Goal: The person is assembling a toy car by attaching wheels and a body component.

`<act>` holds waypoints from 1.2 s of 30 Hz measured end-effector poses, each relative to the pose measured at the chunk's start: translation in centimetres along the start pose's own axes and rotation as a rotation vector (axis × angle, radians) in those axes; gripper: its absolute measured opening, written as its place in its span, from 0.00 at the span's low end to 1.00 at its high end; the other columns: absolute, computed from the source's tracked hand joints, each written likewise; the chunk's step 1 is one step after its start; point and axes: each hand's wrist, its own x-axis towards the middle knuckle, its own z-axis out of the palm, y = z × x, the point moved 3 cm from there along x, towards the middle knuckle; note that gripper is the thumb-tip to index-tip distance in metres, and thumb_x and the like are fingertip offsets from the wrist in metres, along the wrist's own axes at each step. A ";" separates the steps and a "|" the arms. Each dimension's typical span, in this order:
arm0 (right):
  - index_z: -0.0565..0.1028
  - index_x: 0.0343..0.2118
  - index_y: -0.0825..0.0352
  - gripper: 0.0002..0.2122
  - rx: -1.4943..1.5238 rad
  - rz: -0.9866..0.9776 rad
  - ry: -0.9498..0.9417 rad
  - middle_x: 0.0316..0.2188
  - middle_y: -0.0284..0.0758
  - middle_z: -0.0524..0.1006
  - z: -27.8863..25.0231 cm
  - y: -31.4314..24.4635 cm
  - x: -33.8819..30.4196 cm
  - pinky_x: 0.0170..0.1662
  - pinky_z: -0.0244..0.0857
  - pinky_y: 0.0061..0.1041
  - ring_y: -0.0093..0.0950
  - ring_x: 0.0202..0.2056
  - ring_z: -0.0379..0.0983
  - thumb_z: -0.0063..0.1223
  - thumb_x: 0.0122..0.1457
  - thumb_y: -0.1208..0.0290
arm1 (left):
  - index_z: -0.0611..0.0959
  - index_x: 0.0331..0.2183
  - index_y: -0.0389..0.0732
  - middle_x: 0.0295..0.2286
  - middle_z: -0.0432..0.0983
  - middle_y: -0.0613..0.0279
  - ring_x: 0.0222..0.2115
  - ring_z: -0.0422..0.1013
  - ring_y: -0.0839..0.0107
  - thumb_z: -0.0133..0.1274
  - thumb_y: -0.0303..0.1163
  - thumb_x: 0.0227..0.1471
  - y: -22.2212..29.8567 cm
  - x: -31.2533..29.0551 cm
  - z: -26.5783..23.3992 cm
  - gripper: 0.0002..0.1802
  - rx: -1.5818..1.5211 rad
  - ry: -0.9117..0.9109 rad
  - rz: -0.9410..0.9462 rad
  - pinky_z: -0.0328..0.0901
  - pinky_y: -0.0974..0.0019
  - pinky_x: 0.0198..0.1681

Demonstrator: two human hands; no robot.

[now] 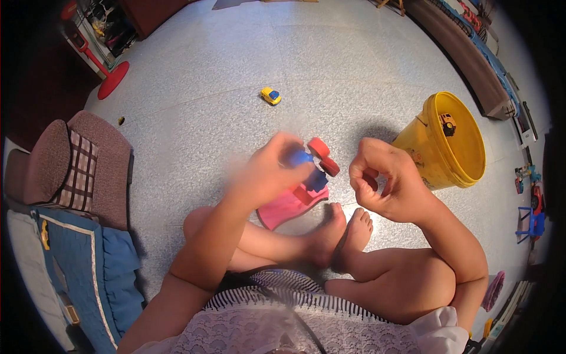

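My left hand is closed round a blue toy with red round parts, perhaps a toy vehicle with wheels. Motion smears the hand's edge, and its fingers cover part of the toy. Just below it, on the floor by my feet, lies a pink and red piece whose kind I cannot make out. To the right, my right hand hovers with fingers curled and thumb pressed to them in a pinch; whether anything small sits between the fingertips is hidden. Beside that hand stands a yellow bucket.
Inside the bucket is a yellow and black toy. A small yellow and blue toy car rests farther out on the speckled floor. A brown chair stands at the left, a red round-based stand behind it. More toys lie far right.
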 end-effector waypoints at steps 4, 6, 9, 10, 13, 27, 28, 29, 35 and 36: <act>0.73 0.29 0.68 0.04 0.015 0.022 0.155 0.26 0.34 0.70 -0.6 0.6 0.2 0.31 0.63 0.23 0.24 0.27 0.68 0.56 0.52 0.82 | 0.77 0.51 0.43 0.46 0.76 0.53 0.48 0.74 0.57 0.67 0.39 0.48 1.5 -1.0 1.2 0.30 0.548 -0.035 0.126 0.70 0.58 0.50; 0.72 0.29 0.69 0.04 0.001 0.080 0.296 0.26 0.33 0.69 -1.1 1.5 0.2 0.30 0.62 0.21 0.21 0.26 0.67 0.56 0.53 0.83 | 0.77 0.51 0.44 0.46 0.76 0.53 0.50 0.73 0.55 0.67 0.38 0.47 2.9 -1.7 1.9 0.30 0.701 -0.154 0.333 0.69 0.57 0.51; 0.72 0.29 0.69 0.05 -0.148 0.074 0.316 0.27 0.33 0.70 -1.4 2.0 0.2 0.31 0.63 0.22 0.22 0.26 0.68 0.56 0.53 0.83 | 0.77 0.51 0.41 0.47 0.75 0.52 0.48 0.75 0.58 0.68 0.33 0.45 3.4 -2.2 2.1 0.31 0.671 -0.254 0.347 0.70 0.59 0.51; 0.72 0.29 0.69 0.05 -0.247 0.050 0.314 0.27 0.33 0.70 -1.4 2.1 0.2 0.31 0.63 0.22 0.22 0.26 0.68 0.57 0.53 0.83 | 0.77 0.51 0.41 0.47 0.76 0.53 0.48 0.75 0.59 0.68 0.33 0.45 3.3 -2.3 2.3 0.31 0.629 -0.295 0.334 0.71 0.60 0.50; 0.72 0.30 0.69 0.05 -0.301 0.072 0.330 0.27 0.34 0.70 -1.0 2.7 0.2 0.31 0.64 0.23 0.23 0.26 0.68 0.57 0.54 0.83 | 0.77 0.51 0.43 0.45 0.77 0.50 0.47 0.75 0.53 0.66 0.40 0.49 2.8 -2.0 2.4 0.29 0.527 -0.359 0.155 0.71 0.56 0.47; 0.67 0.32 0.68 0.04 0.323 0.342 0.023 0.31 0.29 0.69 0.9 2.5 0.8 0.36 0.65 0.19 0.18 0.31 0.67 0.46 0.65 0.80 | 0.80 0.45 0.41 0.38 0.83 0.47 0.43 0.79 0.51 0.61 0.50 0.52 0.3 0.1 2.6 0.25 0.603 -0.139 -0.102 0.71 0.54 0.46; 0.67 0.32 0.68 0.03 0.129 0.209 0.058 0.31 0.30 0.69 0.7 2.9 0.7 0.35 0.64 0.19 0.18 0.31 0.66 0.47 0.63 0.81 | 0.81 0.45 0.41 0.38 0.83 0.47 0.43 0.79 0.50 0.61 0.50 0.51 0.2 0.3 2.5 0.26 0.593 -0.104 -0.096 0.71 0.54 0.46; 0.68 0.32 0.68 0.03 -0.065 0.076 0.091 0.31 0.31 0.68 0.5 3.0 0.7 0.34 0.62 0.20 0.18 0.31 0.65 0.47 0.62 0.81 | 0.81 0.45 0.41 0.38 0.83 0.46 0.43 0.79 0.50 0.61 0.50 0.51 0.2 0.4 2.4 0.27 0.583 -0.069 -0.091 0.71 0.54 0.46; 0.68 0.32 0.68 0.03 -0.061 0.125 0.101 0.31 0.31 0.69 0.5 2.6 0.3 0.34 0.63 0.20 0.20 0.31 0.66 0.48 0.62 0.81 | 0.80 0.48 0.39 0.38 0.82 0.51 0.41 0.79 0.61 0.63 0.50 0.54 -1.9 1.2 1.4 0.27 0.286 -0.076 -0.019 0.72 0.58 0.45; 0.68 0.32 0.68 0.03 -0.061 0.122 0.101 0.31 0.31 0.69 0.5 2.7 0.3 0.34 0.63 0.20 0.20 0.31 0.66 0.48 0.62 0.81 | 0.80 0.48 0.39 0.38 0.82 0.51 0.41 0.79 0.61 0.63 0.50 0.54 -2.1 1.2 1.2 0.27 0.287 -0.074 -0.018 0.72 0.58 0.45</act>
